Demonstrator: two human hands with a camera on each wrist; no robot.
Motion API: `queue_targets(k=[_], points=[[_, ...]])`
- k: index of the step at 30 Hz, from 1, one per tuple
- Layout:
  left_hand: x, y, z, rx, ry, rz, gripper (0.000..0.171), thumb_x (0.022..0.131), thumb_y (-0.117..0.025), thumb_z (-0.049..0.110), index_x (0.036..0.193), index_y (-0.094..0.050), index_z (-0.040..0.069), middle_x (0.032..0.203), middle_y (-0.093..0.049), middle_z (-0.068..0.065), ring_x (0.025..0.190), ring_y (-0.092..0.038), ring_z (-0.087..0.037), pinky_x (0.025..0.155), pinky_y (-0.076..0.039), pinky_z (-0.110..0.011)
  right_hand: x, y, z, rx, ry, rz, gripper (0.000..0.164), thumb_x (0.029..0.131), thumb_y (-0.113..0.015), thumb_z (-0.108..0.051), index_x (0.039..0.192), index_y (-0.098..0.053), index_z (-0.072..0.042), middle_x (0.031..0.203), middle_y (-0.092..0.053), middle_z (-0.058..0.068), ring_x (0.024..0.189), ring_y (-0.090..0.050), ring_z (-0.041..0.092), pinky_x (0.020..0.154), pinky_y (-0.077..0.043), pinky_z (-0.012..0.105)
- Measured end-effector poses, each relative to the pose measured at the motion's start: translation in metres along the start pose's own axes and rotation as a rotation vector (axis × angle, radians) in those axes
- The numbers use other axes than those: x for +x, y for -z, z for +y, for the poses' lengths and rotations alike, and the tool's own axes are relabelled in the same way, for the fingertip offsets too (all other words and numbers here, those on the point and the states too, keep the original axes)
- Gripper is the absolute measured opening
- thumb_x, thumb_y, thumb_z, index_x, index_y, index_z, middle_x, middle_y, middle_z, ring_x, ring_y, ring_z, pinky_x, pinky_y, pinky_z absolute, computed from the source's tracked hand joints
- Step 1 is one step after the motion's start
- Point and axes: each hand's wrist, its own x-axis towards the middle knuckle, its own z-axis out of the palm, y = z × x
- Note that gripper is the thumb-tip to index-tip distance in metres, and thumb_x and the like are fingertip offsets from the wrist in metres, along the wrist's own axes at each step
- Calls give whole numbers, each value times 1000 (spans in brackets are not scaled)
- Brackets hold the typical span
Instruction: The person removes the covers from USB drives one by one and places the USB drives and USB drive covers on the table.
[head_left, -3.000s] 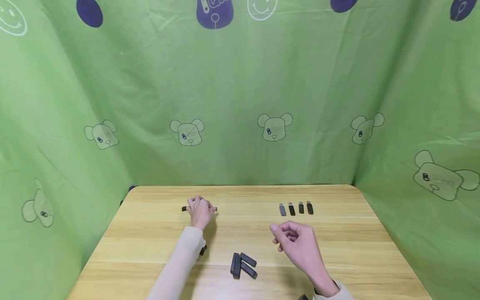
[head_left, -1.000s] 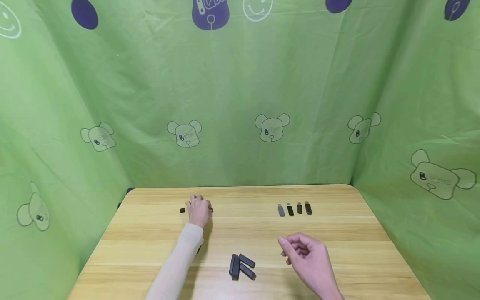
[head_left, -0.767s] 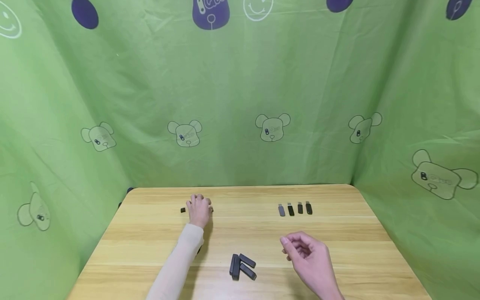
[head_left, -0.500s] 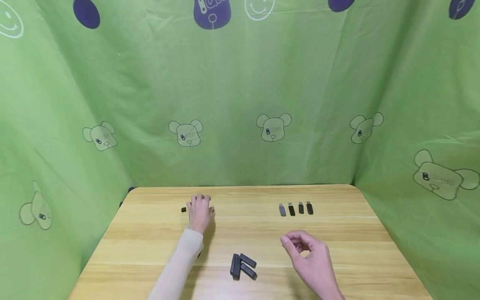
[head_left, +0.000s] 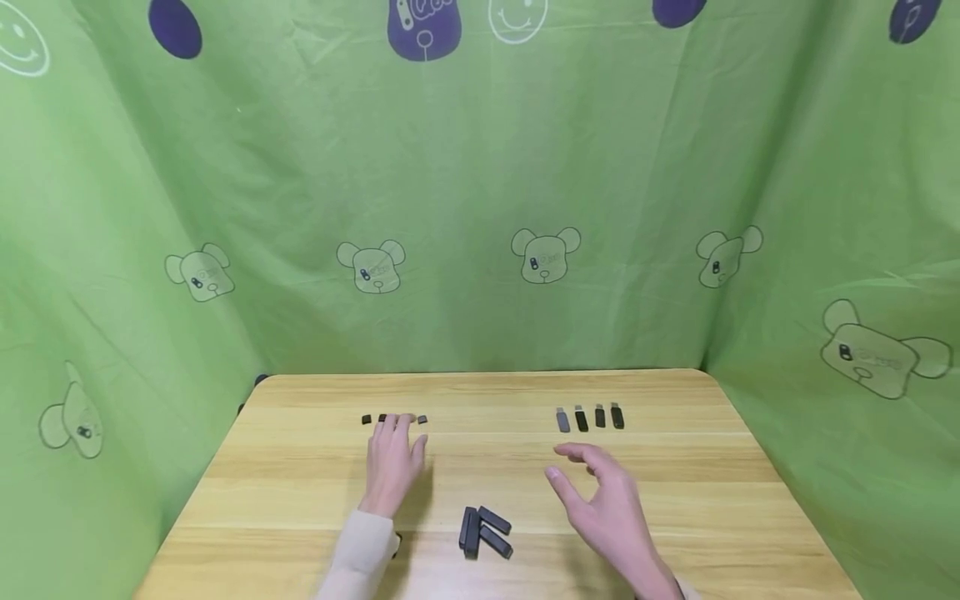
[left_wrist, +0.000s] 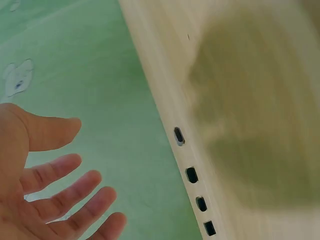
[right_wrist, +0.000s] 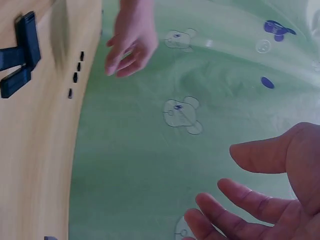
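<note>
My left hand (head_left: 392,471) hovers just in front of a row of small dark caps, its fingers loosely extended; in the left wrist view that hand (left_wrist: 55,200) holds nothing. The leftmost cap (head_left: 366,419) and the greyish rightmost one (head_left: 422,419) show fully, while fingers partly cover those between. All are visible in the left wrist view, including a black cap (left_wrist: 192,175). Thumb and fingers spread apart, my right hand (head_left: 611,508) is in the air with nothing in it. Beyond it, several uncapped USB flash drives lie in a row, among them a grey drive (head_left: 562,420).
Between the hands, nearer me, several dark USB sticks (head_left: 472,533) lie in a loose pile on the wooden table (head_left: 300,500). Green patterned curtain (head_left: 465,325) encloses the table's back and both sides.
My left hand has drawn back from the row towards me, uncovering caps that it hid before. My right hand has spread its thumb and fingers and shifted slightly forward.
</note>
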Motion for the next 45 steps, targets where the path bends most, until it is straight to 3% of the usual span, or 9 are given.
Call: queue_targets(k=[7,15,28,37,45], points=[[-24,22,7,-127,36,-9,28,89,-76,15,112,-69,0,111,-73,-18,103,-69,-34,91,-57,-50,11,-24,7,-72,52,-74,29,86,-80,-15,114,-72,-12,115,-74,6,105,-67,24,84,-58,39],[-46,34,13,-185,30,38,19,88,-75,12,104,-71,2,103,-75,-13,89,-70,-29,76,-58,-40,20,-53,15,-107,7,-218,26,87,-78,-18,111,-72,-10,111,-74,8,102,-67,25,87,-57,44],[-70,38,19,-192,56,161,13,86,-76,5,98,-71,2,94,-75,-10,81,-69,-25,73,-57,-35,19,-80,31,-156,-3,-448,27,83,-81,-19,104,-72,-6,105,-73,10,96,-66,27,83,-57,47],[-80,38,17,-206,98,135,13,86,-76,4,98,-71,4,96,-75,-9,83,-69,-25,74,-57,-34,8,-99,39,-214,29,-548,31,80,-84,-22,99,-72,-2,90,-66,7,80,-55,18,68,-49,35],[-84,39,19,-201,126,127,13,87,-75,5,99,-71,4,98,-75,-9,84,-69,-25,75,-57,-34,-1,-107,42,-239,33,-563,29,78,-87,-27,87,-67,-6,81,-57,1,73,-45,15,60,-36,27]])
